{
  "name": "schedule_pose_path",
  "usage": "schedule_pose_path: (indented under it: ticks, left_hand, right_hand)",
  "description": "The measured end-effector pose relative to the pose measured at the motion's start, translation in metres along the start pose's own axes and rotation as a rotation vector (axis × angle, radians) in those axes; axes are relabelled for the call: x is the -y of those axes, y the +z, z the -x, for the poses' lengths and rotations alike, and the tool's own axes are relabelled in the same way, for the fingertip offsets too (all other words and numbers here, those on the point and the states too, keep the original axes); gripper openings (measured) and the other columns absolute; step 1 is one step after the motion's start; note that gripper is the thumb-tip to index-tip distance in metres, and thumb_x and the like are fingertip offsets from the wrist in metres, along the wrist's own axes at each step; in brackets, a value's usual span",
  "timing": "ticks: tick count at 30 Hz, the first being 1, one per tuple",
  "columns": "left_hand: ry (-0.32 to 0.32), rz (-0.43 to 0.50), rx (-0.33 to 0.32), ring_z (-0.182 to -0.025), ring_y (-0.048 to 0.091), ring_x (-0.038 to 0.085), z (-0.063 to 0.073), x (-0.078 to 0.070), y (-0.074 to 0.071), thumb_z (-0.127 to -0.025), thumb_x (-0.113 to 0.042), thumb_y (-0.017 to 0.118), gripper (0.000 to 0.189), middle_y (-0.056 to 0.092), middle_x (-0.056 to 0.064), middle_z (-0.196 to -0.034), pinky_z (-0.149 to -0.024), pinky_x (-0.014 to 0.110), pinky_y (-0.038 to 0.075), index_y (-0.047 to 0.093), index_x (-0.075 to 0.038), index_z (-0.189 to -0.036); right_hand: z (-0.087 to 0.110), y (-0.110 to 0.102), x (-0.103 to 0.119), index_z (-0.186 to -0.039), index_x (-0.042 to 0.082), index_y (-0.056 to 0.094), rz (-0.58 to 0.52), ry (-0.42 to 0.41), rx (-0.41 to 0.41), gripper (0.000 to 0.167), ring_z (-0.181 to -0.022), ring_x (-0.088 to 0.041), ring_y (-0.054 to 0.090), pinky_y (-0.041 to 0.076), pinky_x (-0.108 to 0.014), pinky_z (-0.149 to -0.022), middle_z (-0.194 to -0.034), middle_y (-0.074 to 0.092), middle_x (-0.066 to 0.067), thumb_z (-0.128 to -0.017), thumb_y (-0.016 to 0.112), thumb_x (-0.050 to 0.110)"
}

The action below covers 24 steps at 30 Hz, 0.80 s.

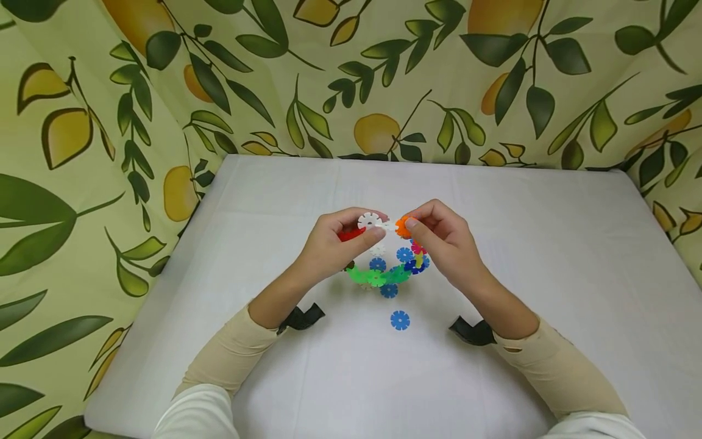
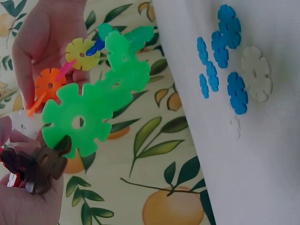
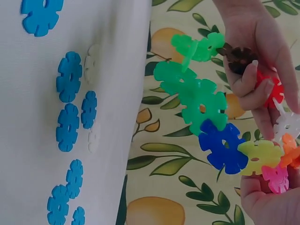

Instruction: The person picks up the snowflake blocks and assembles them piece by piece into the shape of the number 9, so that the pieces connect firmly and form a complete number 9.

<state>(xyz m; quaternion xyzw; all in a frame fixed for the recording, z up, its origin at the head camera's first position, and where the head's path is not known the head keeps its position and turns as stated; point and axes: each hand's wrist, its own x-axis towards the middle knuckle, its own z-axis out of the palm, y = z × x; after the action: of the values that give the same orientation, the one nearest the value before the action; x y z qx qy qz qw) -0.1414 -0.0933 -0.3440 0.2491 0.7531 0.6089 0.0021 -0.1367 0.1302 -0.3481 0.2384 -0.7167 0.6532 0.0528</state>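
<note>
Two white sleeves (image 1: 196, 413) foremost, left hand (image 1: 336, 241) and right hand (image 1: 450, 244) pinch one disc chain (image 1: 376, 278).

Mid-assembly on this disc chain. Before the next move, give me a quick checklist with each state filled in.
1. Left hand gripping a white disc: ok.
2. Right hand gripping the orange disc: ok.
3. Dark blue disc joined to the yellow disc: ok.
4. White piece fully locked into the orange disc: cannot tell; the join is too small to judge.
5. Nearest loose blue disc on the table, apart from both hands: ok.
</note>
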Motion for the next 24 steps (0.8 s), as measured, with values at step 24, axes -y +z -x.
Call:
schedule_pose_path:
  ticks: [24]
  left_hand:
    - [-0.078, 0.005, 0.043, -0.071, 0.064, 0.026, -0.003, 0.008, 0.000, -0.093, -0.016, 0.074, 0.028, 0.068, 0.004, -0.084, -0.058, 0.028, 0.054, 0.071, -0.008, -0.120]
  right_hand:
    - [0.000, 0.008, -0.008, -0.105, 0.001, 0.059, -0.198, 0.273, -0.001, 0.009, -0.098, -0.027, 0.058, 0.053, -0.026, -0.079, -0.106, 0.062, -0.008, -0.103, 0.055, 0.008]
